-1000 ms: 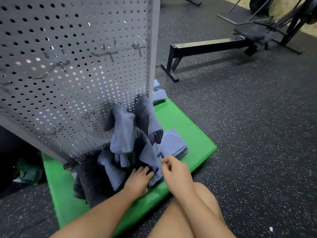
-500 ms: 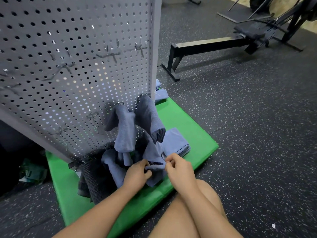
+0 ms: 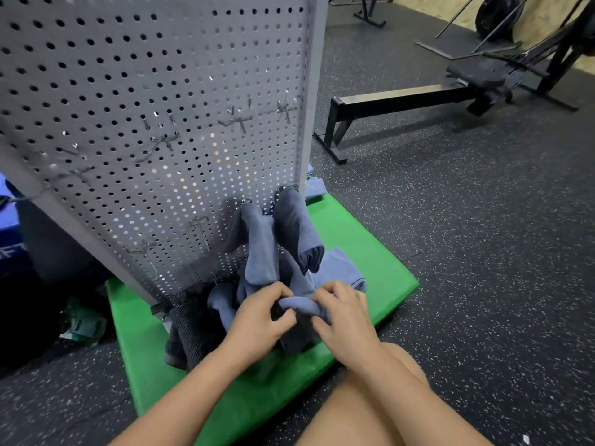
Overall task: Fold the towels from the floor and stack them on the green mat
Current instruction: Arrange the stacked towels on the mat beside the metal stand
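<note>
Two hands meet over a bunched blue-grey towel [image 3: 301,306] at the near edge of the green mat [image 3: 380,262]. The L hand [image 3: 257,320], forearm coming in from lower left, has its fingers [image 3: 275,288] curled over the top of the cloth, thumb pinching from below. The R hand [image 3: 346,320], forearm running up past a bare knee [image 3: 397,358], grips the other end of the same roll, fingers [image 3: 326,289] bent round it. Both wrists sit low, just above the mat, knuckles facing each other, w/ the cloth bridging the gap between them.

A folded towel [image 3: 338,265] lies flat on the mat just beyond the R hand. Hanging towels [image 3: 262,249] droop from hooks low on a grey pegboard panel [image 3: 161,107] that stands on the mat's far side. A darker ribbed towel [image 3: 190,336] slumps at the panel's foot, left of the L hand. Another folded piece [image 3: 315,188] shows behind the panel's R edge.

A black rowing machine [image 3: 418,98] stands well apart on the speckled rubber floor [image 3: 483,252]. At far left, a blue box [image 3: 8,226] carries pale lettering, poss. "FT", cut off by the frame edge and too blurred to confirm.
</note>
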`<state>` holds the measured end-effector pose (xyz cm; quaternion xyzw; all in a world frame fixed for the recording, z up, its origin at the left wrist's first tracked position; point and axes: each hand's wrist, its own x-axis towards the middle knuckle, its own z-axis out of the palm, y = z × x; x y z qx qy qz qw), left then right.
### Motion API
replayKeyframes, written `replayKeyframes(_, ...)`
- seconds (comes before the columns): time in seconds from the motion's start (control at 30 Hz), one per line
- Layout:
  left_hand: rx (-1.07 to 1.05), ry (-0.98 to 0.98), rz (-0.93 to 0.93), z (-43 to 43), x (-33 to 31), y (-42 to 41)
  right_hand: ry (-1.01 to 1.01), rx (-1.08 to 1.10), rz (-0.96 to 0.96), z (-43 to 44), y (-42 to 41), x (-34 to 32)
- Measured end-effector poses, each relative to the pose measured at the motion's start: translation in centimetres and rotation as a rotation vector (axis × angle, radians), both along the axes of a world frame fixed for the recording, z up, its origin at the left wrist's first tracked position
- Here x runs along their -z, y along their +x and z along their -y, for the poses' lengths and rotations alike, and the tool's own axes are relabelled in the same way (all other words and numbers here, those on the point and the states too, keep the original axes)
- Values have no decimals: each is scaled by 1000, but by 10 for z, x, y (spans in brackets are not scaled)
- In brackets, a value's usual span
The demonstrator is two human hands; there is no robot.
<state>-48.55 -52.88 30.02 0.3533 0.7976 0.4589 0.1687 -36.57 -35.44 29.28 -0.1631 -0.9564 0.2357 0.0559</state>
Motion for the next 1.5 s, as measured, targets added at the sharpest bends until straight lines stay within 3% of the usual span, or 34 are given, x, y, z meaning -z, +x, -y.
replayKeyframes(0.27, -43, 104, 303, 27, -21, 11, -77, -115, -153, 8, -12, -92)
replayKeyframes(0.53, -61, 181, 428, 59, -38, 11, -173, -83, -256, -2, -12, -168)
replayKeyframes(0.8, 33, 208, 243, 99, -116, -1, -181, 22, -145, -1, -13, -170)
replayKeyframes(0.9, 90, 179, 156, 104, -139, -11, -102, -82, -194, 23, -21, -172)
replayKeyframes(1.03, 133, 138, 117, 110, -156, -28, -167, -322, -233, 59, -40, -179)
replayKeyframes(1.17, 147, 99, 176, 118, -160, -42, -165, -337, -193, 77, -61, -176)
replayKeyframes(1.37, -47, 139, 269, 105, -146, -67, -245, -178, -152, 79, -84, -160)
replayKeyframes(1.5, -173, 85, 197, 84, -129, -96, -253, -130, -149, 91, -97, -145)
